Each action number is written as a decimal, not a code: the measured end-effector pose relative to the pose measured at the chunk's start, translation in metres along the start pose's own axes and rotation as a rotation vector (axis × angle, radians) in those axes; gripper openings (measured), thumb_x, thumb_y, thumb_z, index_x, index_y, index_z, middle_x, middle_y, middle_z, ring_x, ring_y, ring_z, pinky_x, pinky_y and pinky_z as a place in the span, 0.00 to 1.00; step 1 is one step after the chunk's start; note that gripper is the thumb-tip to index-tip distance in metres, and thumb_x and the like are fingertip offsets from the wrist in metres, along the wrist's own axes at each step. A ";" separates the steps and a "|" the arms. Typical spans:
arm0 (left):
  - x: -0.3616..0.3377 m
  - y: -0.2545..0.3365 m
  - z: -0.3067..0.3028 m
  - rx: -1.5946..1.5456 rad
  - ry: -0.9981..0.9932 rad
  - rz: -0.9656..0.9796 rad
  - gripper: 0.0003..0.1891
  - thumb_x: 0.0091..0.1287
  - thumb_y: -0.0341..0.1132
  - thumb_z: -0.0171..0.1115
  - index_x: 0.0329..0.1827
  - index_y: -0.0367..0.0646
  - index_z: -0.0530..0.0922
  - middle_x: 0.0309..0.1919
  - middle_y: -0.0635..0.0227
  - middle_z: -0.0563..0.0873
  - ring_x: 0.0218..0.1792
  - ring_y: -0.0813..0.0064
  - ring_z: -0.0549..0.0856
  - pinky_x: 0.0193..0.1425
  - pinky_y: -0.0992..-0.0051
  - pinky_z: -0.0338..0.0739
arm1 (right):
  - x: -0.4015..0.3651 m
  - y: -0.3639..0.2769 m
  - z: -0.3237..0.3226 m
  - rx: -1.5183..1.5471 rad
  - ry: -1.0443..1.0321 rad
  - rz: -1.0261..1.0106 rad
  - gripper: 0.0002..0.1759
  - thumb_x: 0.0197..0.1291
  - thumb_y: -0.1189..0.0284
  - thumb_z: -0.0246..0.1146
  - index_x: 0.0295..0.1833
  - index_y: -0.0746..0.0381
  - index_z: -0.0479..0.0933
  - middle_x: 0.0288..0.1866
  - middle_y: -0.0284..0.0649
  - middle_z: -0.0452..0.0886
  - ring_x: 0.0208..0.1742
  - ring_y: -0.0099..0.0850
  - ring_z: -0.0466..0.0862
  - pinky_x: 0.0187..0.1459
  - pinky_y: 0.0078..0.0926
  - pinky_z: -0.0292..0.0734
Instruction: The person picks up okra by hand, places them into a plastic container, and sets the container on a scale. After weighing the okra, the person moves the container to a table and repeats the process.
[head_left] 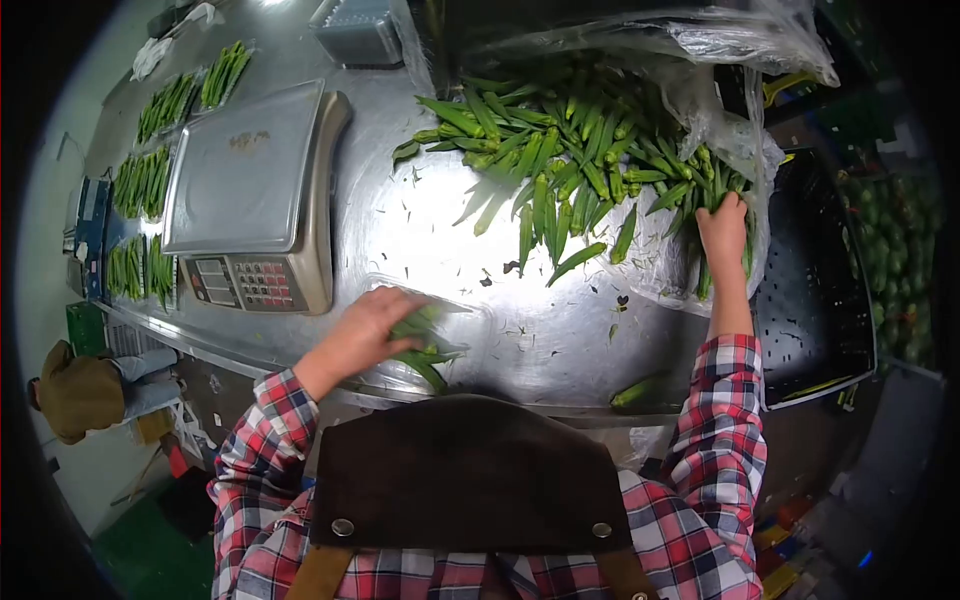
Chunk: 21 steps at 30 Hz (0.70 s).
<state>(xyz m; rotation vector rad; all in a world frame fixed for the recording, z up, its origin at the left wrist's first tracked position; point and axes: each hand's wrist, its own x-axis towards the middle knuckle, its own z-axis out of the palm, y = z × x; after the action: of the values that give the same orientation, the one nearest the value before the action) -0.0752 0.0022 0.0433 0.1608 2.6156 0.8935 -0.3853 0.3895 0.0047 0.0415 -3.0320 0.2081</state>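
Loose green okra [560, 150] is heaped on the metal table [390, 215], beside and partly on clear plastic film [650, 250]. At the right end of the heap, my right hand [725, 235] has its fingers curled against some okra. Near the front edge, my left hand [370, 330] is over several okra pods [425, 345] that lie at a clear tray [470, 310]; its fingers are curled about them and partly blurred. One single pod [635, 390] rests at the table's front edge.
A weighing scale [250, 180] stands left of centre, with packed okra trays [140, 185] beyond it. Stacked clear trays [355, 35] are at the back. A black crate [810, 280] is on the right. Another person [85, 395] is at the far left.
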 end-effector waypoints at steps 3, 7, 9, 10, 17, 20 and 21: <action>-0.008 0.000 0.005 0.137 0.066 0.091 0.40 0.40 0.42 0.71 0.60 0.45 0.67 0.58 0.59 0.69 0.59 0.57 0.68 0.63 0.62 0.61 | -0.002 -0.006 0.000 -0.029 0.026 -0.067 0.27 0.46 0.63 0.65 0.48 0.66 0.65 0.51 0.55 0.66 0.50 0.53 0.73 0.47 0.44 0.72; -0.034 -0.005 -0.002 0.209 0.202 0.032 0.45 0.36 0.46 0.73 0.62 0.45 0.65 0.61 0.57 0.65 0.61 0.53 0.65 0.64 0.58 0.59 | 0.014 -0.018 0.004 -0.041 0.043 -0.024 0.27 0.46 0.63 0.66 0.49 0.64 0.66 0.50 0.55 0.70 0.48 0.53 0.75 0.45 0.44 0.73; -0.050 -0.007 0.000 0.216 0.339 0.035 0.39 0.39 0.43 0.73 0.58 0.42 0.68 0.57 0.56 0.69 0.58 0.53 0.68 0.62 0.59 0.62 | 0.021 -0.013 0.002 -0.049 0.036 -0.018 0.28 0.45 0.62 0.66 0.50 0.63 0.66 0.46 0.56 0.74 0.45 0.53 0.76 0.44 0.44 0.73; -0.058 -0.009 0.007 0.208 0.340 0.096 0.37 0.40 0.41 0.72 0.56 0.43 0.69 0.55 0.57 0.70 0.57 0.55 0.68 0.62 0.60 0.63 | 0.024 -0.013 0.001 -0.070 -0.011 -0.005 0.29 0.45 0.62 0.65 0.51 0.63 0.66 0.45 0.56 0.74 0.45 0.53 0.76 0.44 0.44 0.73; -0.060 -0.018 0.055 0.360 0.285 0.335 0.16 0.51 0.30 0.55 0.45 0.42 0.74 0.44 0.63 0.75 0.46 0.61 0.74 0.53 0.62 0.68 | 0.038 0.008 0.006 -0.070 -0.075 0.085 0.30 0.49 0.61 0.61 0.55 0.66 0.63 0.48 0.59 0.74 0.48 0.54 0.76 0.47 0.43 0.72; -0.058 -0.032 0.067 0.249 0.236 0.256 0.17 0.50 0.29 0.55 0.45 0.41 0.74 0.43 0.62 0.76 0.46 0.61 0.74 0.52 0.62 0.68 | 0.033 0.089 0.040 0.369 0.146 -0.218 0.24 0.56 0.62 0.57 0.52 0.69 0.68 0.40 0.48 0.78 0.40 0.38 0.78 0.44 0.31 0.71; -0.052 -0.033 0.070 0.098 0.324 0.366 0.14 0.53 0.30 0.55 0.44 0.40 0.74 0.44 0.59 0.75 0.46 0.59 0.74 0.50 0.62 0.68 | 0.007 0.089 0.018 0.501 0.023 -0.113 0.21 0.58 0.62 0.57 0.48 0.69 0.72 0.37 0.41 0.78 0.37 0.32 0.76 0.41 0.27 0.70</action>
<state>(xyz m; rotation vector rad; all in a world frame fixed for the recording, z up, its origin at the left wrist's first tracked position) -0.0004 0.0038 -0.0117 0.5818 2.9917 0.9765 -0.3972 0.4754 -0.0249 0.2435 -2.8588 0.9387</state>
